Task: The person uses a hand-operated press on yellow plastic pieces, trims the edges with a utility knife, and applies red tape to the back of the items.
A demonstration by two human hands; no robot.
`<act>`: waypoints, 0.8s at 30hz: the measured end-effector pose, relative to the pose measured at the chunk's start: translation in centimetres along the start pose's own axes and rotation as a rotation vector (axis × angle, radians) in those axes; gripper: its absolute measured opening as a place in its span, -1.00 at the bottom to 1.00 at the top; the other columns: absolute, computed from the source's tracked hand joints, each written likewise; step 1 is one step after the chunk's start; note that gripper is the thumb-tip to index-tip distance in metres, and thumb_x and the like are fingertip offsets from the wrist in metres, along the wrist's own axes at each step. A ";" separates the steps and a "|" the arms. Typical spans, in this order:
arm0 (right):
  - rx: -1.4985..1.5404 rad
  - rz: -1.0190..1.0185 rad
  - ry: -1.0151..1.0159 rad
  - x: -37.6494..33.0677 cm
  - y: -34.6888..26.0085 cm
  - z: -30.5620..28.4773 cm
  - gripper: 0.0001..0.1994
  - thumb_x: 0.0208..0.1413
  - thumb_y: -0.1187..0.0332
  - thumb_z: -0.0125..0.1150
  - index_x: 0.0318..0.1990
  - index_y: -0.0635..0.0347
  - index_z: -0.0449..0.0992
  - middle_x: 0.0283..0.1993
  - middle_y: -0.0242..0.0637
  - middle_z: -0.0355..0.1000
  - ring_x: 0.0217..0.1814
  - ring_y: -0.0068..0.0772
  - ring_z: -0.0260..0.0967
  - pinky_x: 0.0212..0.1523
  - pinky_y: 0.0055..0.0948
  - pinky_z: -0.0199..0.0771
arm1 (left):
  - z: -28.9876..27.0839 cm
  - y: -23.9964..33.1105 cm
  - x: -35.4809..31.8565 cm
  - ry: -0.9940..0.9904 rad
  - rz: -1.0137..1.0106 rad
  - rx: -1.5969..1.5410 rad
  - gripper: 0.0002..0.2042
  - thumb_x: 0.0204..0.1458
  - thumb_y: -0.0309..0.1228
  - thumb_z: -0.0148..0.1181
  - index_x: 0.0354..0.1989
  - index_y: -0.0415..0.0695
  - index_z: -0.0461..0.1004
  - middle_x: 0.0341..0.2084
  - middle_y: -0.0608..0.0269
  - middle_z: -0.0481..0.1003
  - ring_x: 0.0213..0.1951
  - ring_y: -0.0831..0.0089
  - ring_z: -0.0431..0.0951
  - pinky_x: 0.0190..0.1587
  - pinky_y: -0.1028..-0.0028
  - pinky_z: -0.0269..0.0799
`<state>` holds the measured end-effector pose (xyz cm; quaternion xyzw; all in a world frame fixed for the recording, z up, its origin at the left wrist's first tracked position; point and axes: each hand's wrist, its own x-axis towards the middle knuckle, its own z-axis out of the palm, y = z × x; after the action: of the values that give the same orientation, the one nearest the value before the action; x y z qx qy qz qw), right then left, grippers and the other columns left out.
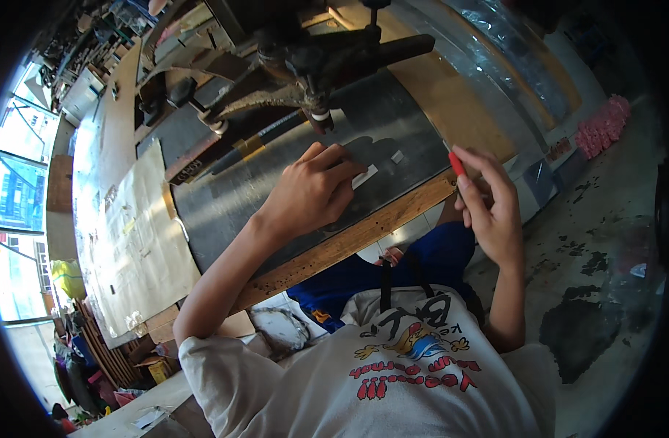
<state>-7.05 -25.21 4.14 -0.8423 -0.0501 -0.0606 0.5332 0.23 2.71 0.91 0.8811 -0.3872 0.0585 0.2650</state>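
My left hand (312,191) lies on the dark metal work surface (225,204), fingers pressing down a small white strip (365,175). A second small white piece (398,156) lies just beyond it. My right hand (491,204) is off the table's wooden front edge (393,219), gripping a thin red-handled tool (457,163) between thumb and fingers. Whether the tool has a blade I cannot tell.
A dark iron press-like machine (312,55) with handles stands at the back of the surface. A yellow-banded black tool (254,144) lies near it. Worn paper sheets (141,241) cover the bench on the left. Pink pieces (603,125) sit on the stained floor at right.
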 end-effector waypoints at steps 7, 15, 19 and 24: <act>-0.516 -0.357 0.163 7.7 4.9 -4.2 -0.65 0.24 0.41 0.16 0.18 0.10 0.41 0.11 -0.18 0.40 0.05 -0.08 0.46 0.01 -0.22 0.50 | 0.4 1.2 2.9 -0.004 -0.089 0.004 -0.64 0.14 -0.24 0.25 0.05 -0.14 0.54 -0.26 0.08 0.53 -0.16 0.09 0.56 -0.08 0.21 0.49; -0.649 -0.367 0.031 11.5 8.5 -4.4 -0.66 0.19 0.44 0.18 0.14 0.13 0.44 0.11 -0.19 0.43 0.07 0.04 0.46 0.05 -0.12 0.48 | 4.1 3.2 5.6 0.057 -0.243 0.116 -0.76 0.14 -0.24 0.24 -0.18 -0.15 0.60 -0.23 0.10 0.52 -0.08 0.11 0.54 -0.02 0.18 0.46; -0.713 -0.610 0.208 10.4 7.1 -3.2 -0.69 0.20 0.42 0.19 0.10 0.19 0.47 0.06 -0.13 0.46 0.06 -0.01 0.48 0.06 -0.15 0.47 | 3.3 4.5 5.0 0.196 -0.304 -0.052 -0.83 0.08 -0.34 0.32 -0.24 -0.17 0.62 -0.36 0.14 0.57 -0.26 0.25 0.60 -0.17 0.30 0.50; 0.154 -0.303 -0.203 4.2 3.4 -0.1 -0.74 0.19 0.32 0.29 -0.01 0.23 0.56 -0.12 -0.26 0.57 -0.09 -0.45 0.54 -0.01 -0.44 0.48 | 3.0 8.3 3.5 0.477 -0.551 -0.544 -0.87 0.07 -0.45 0.37 -0.27 -0.24 0.63 -0.48 0.25 0.61 -0.48 0.60 0.52 -0.39 0.58 0.43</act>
<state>-2.44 -26.66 1.77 -0.7836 -0.2344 -0.0510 0.5731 -3.55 -5.78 2.95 0.8114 -0.0678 0.0834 0.5745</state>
